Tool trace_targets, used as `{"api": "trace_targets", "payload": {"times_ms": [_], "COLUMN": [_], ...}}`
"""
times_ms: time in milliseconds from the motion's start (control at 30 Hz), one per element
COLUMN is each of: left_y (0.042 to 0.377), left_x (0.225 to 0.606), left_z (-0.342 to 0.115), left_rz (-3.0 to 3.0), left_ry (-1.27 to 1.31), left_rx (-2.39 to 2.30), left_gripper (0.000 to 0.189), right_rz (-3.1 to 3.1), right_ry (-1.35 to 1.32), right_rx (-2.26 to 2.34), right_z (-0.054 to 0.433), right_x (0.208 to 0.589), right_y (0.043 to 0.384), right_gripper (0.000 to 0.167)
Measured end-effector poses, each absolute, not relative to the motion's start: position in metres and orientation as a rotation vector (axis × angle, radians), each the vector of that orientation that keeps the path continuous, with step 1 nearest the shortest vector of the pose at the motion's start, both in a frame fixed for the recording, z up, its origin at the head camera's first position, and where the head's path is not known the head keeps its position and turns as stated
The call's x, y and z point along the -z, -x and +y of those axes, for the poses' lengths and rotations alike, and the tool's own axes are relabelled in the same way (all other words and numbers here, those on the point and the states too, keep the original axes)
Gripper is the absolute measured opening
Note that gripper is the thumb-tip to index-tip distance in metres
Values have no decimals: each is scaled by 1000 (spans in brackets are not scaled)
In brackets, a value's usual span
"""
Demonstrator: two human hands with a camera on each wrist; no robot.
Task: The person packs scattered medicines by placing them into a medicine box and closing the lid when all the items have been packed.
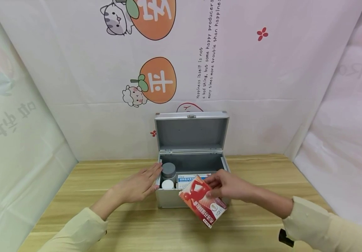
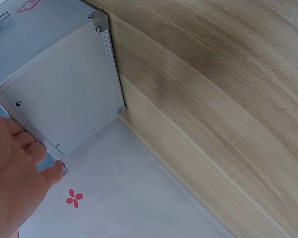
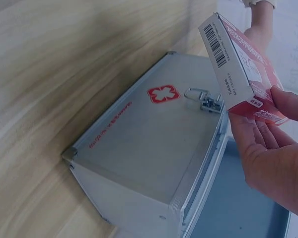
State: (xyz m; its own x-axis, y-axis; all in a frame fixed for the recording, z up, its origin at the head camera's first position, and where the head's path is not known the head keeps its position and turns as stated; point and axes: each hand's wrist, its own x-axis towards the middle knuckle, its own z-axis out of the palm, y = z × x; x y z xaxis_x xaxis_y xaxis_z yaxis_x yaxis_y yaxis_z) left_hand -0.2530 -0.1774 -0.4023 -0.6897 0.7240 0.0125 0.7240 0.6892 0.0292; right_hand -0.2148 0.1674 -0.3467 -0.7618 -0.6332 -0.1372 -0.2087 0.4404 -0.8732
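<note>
A silver first-aid case stands on the table with its lid raised; a red cross emblem marks its front. My right hand grips a red and white medicine box by one edge, tilted above the case's front rim. In the right wrist view the thumb and fingers pinch this carton. The left hand rests with extended fingers on the case's left edge. Inside are a grey-capped bottle, a white-capped bottle and a blue and white medicine box.
The wooden table extends in front of the case and to both sides. Behind it hangs a white printed cloth, close to the raised lid. More cloth hangs at the left side. A small black item shows by the right sleeve.
</note>
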Motion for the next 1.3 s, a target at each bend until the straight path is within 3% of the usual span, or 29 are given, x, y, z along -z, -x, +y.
{"api": "trace_targets", "payload": {"times_ms": [1300], "left_y": [254], "left_x": [403], "left_z": [-178], "left_rz": [2876], "left_ry": [-1223], "left_rx": [-45], "left_gripper": [65], "right_rz": [2371], "right_ry": [626], "right_rx": [1175], "right_z": [177], "right_x": [322], "right_y": [248], "right_gripper": [43]}}
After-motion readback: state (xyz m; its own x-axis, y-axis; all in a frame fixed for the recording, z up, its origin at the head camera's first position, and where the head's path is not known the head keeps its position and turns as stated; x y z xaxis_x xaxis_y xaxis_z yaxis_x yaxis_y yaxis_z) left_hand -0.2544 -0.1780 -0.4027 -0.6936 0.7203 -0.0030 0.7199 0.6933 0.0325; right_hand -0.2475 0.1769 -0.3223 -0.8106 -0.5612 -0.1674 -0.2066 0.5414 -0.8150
